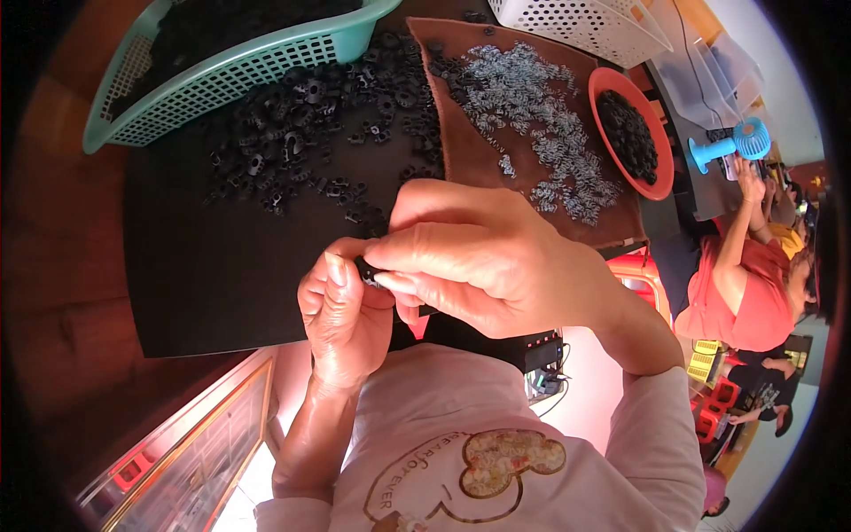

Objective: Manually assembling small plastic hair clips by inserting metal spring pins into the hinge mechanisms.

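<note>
At nine to eleven o'clock we see a teal slotted basket (pixel 222 75) tipped on the bench (pixel 204 275), filled with dark parts. Below and right of it, toward twelve o'clock, a loose heap of small black plastic parts (pixel 301 133) spreads over the black bench surface.

At the centre, our left hand (pixel 341 310) is clenched around a small black part (pixel 366 270), thumb up beside it. Our right hand (pixel 483 262) comes over from three o'clock, its fingertips pinching onto that same part, so the two hands meet on it just above the bench's near edge. What the right fingers press in is hidden from us.

At one o'clock a brown mat (pixel 479 160) carries a scatter of small metal springs (pixel 541 124), and beyond it at two o'clock sits an orange dish (pixel 658 188) holding more black pieces. A white slotted basket (pixel 585 27) stands at the top edge. At three o'clock another person in red sits by a small blue fan (pixel 740 142).

We judge the work far from finished: the heap and springs are still plentiful, with one part in hand.

We see no packages, labels or signs on the bench.
</note>
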A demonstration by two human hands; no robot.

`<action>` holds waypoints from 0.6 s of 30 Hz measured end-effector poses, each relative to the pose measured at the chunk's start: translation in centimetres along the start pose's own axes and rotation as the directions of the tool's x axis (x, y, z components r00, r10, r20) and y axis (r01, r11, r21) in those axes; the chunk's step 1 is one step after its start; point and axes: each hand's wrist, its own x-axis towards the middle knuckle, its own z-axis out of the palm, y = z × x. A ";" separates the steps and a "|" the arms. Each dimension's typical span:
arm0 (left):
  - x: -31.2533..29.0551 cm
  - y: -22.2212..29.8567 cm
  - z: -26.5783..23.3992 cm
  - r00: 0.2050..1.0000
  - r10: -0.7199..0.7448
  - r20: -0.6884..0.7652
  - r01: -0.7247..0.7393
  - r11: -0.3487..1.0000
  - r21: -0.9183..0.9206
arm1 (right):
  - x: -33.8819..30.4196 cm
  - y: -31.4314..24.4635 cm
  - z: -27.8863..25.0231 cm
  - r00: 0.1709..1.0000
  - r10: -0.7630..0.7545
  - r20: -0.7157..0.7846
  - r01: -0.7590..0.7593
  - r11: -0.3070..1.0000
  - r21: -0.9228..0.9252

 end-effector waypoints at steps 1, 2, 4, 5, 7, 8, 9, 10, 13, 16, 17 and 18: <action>0.0 0.0 0.3 1.000 -0.003 -0.019 0.003 1.000 -0.014 | -0.1 0.0 0.2 1.000 -0.001 0.003 0.001 1.000 0.002; 0.0 0.1 0.4 0.999 -0.007 -0.037 0.006 1.000 -0.028 | -0.1 0.1 0.3 0.999 0.034 -0.005 -0.034 0.999 0.028; 0.3 0.0 -0.5 0.998 0.002 0.062 -0.005 0.999 0.051 | -0.1 0.0 0.5 0.990 0.139 -0.009 -0.137 0.986 0.096; 0.4 0.1 -0.3 0.999 0.004 0.045 -0.008 0.997 0.079 | -0.1 0.0 0.5 0.996 0.092 0.002 -0.092 0.994 0.050; 0.2 0.5 -0.5 0.998 -0.066 0.023 0.064 0.997 0.051 | 0.1 -0.2 0.7 1.000 0.019 0.000 -0.019 0.999 -0.031; 0.2 0.4 -1.0 0.994 -0.067 0.088 0.064 0.998 0.028 | 0.1 -0.4 0.8 1.000 0.020 -0.001 -0.020 0.999 -0.032; 0.1 0.3 -0.9 0.994 -0.068 0.090 0.066 0.997 0.028 | 0.0 -0.5 0.9 0.999 0.026 -0.042 -0.027 0.999 -0.037; 0.1 0.2 -0.8 0.995 -0.059 0.082 0.054 0.997 0.057 | 0.0 -0.5 0.9 0.996 0.030 -0.079 -0.033 0.999 -0.040; 0.0 0.0 -1.1 0.987 -0.055 0.152 0.046 0.997 0.064 | 0.1 -0.6 0.7 0.998 0.010 -0.060 -0.028 0.951 -0.309; -0.2 0.0 -0.6 0.997 -0.003 0.079 -0.007 0.992 0.129 | 0.0 -0.9 0.7 0.999 0.004 -0.042 -0.018 0.947 -0.321; -0.2 0.0 -0.6 0.997 -0.006 0.081 -0.005 0.992 0.129 | -0.1 -1.0 0.6 1.000 0.010 -0.029 -0.019 0.945 -0.328; -0.2 0.0 -0.6 0.998 -0.013 0.064 0.007 0.996 0.091 | -0.2 -1.0 0.6 0.999 0.013 -0.031 -0.022 0.944 -0.329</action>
